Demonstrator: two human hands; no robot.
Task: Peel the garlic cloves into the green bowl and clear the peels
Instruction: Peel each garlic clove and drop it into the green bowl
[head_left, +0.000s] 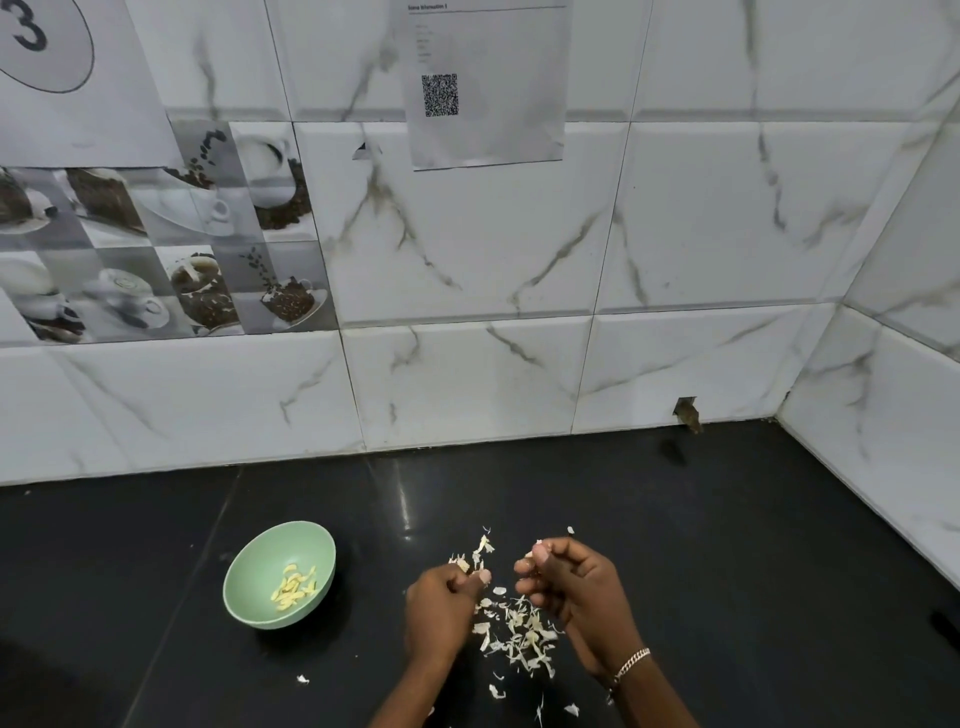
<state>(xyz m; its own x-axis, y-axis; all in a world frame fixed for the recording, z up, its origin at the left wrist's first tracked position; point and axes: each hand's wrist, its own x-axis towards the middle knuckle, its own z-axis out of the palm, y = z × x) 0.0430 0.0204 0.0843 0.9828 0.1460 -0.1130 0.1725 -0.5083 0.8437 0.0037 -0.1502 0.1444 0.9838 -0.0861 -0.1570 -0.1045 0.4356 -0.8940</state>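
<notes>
On the black surface, a green bowl sits left of both hands, peeled cloves inside. Loose peels lie scattered between the hands. The right hand pinches a small pale scrap at its fingertips; clove or skin, too small to tell. The left hand is curled, palm hidden, so I cannot tell whether it holds anything.
</notes>
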